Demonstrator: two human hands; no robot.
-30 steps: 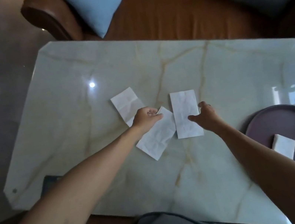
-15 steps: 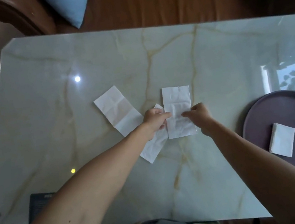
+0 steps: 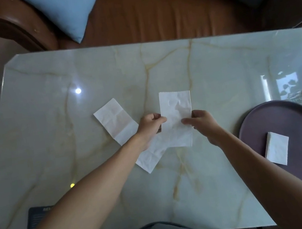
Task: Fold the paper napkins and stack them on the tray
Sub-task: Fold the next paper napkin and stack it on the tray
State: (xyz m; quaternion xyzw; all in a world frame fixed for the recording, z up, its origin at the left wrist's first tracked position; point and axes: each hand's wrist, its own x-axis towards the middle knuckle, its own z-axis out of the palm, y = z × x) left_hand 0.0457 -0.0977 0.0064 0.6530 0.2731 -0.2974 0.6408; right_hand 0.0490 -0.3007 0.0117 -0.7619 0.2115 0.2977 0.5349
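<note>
Both arms reach forward over the marble table (image 3: 46, 115). The left hand (image 3: 149, 129) and right hand (image 3: 201, 123) pinch the side edges of a long napkin (image 3: 176, 116). It possibly lifts slightly. The left forearm partly hides another napkin (image 3: 151, 157). A folded napkin (image 3: 276, 148) lies on the tray (image 3: 298, 129).

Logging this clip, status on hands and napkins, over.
Both hands, left and right, pinching the middle napkin by its side edges. Two more napkins flat on table. One folded napkin on tray. Nothing blocking.
</note>
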